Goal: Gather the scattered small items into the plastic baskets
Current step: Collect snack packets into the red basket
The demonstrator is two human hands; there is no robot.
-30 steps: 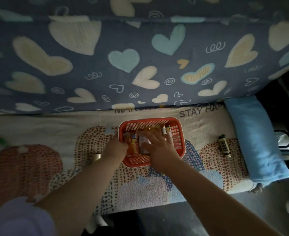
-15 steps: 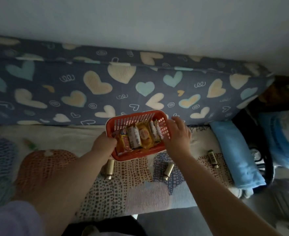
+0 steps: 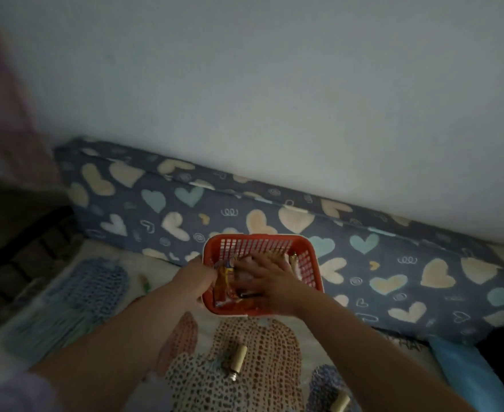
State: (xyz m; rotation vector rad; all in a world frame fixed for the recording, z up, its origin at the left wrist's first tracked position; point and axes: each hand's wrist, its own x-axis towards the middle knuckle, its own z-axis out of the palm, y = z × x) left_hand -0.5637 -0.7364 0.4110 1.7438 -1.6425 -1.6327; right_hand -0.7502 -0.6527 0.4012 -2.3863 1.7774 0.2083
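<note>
A red plastic basket (image 3: 256,239) is held above the patterned blanket (image 3: 262,346). My left hand (image 3: 197,278) grips its left rim. My right hand (image 3: 270,282) lies inside the basket, fingers spread flat over the contents. Orange snack packets (image 3: 223,282) and a dark battery-like item (image 3: 244,293) show beneath it, and other items at the right wall are partly hidden. A gold battery (image 3: 238,359) lies on the blanket below the basket, and another (image 3: 340,403) lies at the bottom edge.
A blue cushion with heart prints (image 3: 363,263) runs along the pale wall (image 3: 274,99) behind the basket. A light blue folded cloth (image 3: 464,370) lies at the right. A small green item (image 3: 146,285) rests on the blanket to the left. Dark furniture (image 3: 21,248) stands far left.
The view has tilted up and the basket has been lifted. My right hand went from the basket's right rim to inside it, over the contents. My left hand still holds the left rim.
</note>
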